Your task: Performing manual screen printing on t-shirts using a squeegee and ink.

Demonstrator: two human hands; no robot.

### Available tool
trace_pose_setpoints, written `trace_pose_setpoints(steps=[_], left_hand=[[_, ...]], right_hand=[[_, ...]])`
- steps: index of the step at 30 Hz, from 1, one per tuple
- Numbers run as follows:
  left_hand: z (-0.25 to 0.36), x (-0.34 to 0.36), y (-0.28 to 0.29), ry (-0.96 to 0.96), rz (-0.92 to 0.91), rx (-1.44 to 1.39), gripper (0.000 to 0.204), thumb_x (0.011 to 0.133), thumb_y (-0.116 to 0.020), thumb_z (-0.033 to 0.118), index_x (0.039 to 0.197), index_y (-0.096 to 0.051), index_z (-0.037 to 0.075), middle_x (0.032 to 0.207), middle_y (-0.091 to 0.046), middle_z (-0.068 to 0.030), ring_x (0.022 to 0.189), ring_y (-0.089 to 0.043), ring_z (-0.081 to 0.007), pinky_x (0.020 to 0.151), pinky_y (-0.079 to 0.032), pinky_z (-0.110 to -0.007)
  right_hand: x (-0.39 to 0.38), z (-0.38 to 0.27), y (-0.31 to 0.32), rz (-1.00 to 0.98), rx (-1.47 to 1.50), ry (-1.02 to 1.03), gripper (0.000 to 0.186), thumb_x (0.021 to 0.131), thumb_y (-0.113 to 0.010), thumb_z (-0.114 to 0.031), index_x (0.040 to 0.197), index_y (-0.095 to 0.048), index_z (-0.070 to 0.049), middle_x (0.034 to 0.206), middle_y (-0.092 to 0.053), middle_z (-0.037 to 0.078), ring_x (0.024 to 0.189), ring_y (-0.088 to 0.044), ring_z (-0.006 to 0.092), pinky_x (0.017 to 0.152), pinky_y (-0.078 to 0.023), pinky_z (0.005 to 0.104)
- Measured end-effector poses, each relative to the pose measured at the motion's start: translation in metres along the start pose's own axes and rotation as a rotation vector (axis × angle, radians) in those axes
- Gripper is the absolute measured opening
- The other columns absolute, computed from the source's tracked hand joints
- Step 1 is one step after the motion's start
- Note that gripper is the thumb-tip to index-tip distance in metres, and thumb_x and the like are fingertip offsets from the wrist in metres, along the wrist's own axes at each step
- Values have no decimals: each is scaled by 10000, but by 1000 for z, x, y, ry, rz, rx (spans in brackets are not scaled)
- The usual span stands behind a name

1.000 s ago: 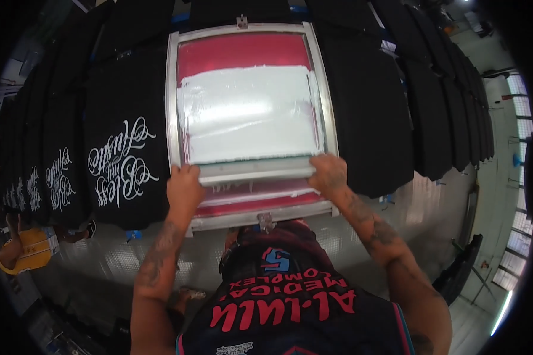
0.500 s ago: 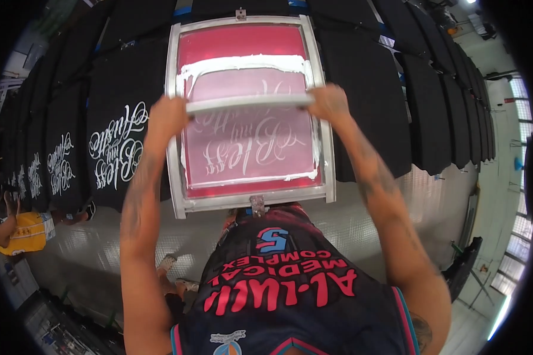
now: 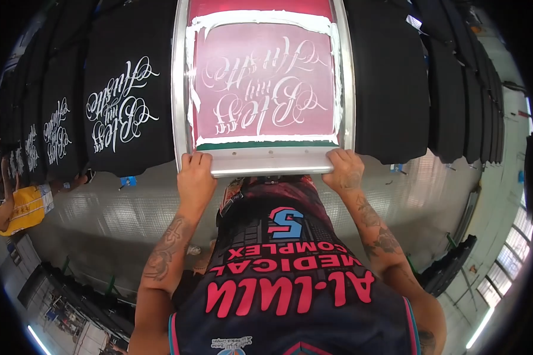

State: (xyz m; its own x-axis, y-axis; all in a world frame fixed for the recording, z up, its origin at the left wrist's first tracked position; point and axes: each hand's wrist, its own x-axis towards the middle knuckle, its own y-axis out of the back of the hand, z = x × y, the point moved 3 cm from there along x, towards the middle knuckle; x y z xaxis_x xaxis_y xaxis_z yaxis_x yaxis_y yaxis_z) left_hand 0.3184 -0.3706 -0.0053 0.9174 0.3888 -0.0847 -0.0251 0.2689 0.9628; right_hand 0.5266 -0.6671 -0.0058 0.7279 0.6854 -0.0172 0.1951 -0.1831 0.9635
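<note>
My left hand (image 3: 194, 171) and my right hand (image 3: 344, 168) are both closed on the ends of a metal squeegee (image 3: 269, 161) with bolts and a green blade, at the near end of a metal-framed printing screen (image 3: 349, 83). The screen's pink mesh shows pale script lettering (image 3: 260, 86), bordered by thick white ink (image 3: 260, 18). Under and beside the screen are black garments. The one to my left (image 3: 124, 142) carries white script print, and the one to my right (image 3: 391, 89) shows none.
Rows of black garments on boards (image 3: 456, 112) stretch away on both sides, several printed white on the left. At far left another person in a yellow top (image 3: 23, 210) is beside the row. A grey reflective floor (image 3: 130, 207) lies below, with dark racks (image 3: 444, 266) behind me at right.
The squeegee and both hands went from the near end to mid-screen and are back at the near end. The broad white ink layer is now scraped thin, revealing lettering.
</note>
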Motion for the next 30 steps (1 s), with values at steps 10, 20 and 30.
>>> trace_pose_setpoints(steps=[10, 20, 30], left_hand=[[-53, 273, 25, -45, 117, 111, 199, 747, -684, 114, 922, -734, 36, 908, -729, -168, 905, -684, -413, 794, -593, -480], [-67, 439, 90, -45, -416, 47, 554, 611, -854, 231, 1105, -747, 5, 900, -747, -178, 717, -719, -294, 566, -585, -415], [-59, 408, 65, -79, 20, 210, 615, 699, -858, 312, 1229, -673, 61, 1231, -664, -188, 1185, -600, -381, 1007, -476, -466]], right_hand=[[254, 42, 11, 84, -96, 44, 282, 700, -754, -332, 842, -747, -88, 830, -729, 122, 793, -708, 348, 740, -570, 457], [408, 79, 61, -297, 132, 152, 523, 686, -824, -353, 1149, -754, -120, 1076, -739, 186, 1068, -683, 341, 924, -511, 405], [460, 52, 20, -614, -342, 130, 650, 679, -757, -387, 1222, -704, -33, 1223, -685, 239, 1153, -646, 383, 978, -505, 433]])
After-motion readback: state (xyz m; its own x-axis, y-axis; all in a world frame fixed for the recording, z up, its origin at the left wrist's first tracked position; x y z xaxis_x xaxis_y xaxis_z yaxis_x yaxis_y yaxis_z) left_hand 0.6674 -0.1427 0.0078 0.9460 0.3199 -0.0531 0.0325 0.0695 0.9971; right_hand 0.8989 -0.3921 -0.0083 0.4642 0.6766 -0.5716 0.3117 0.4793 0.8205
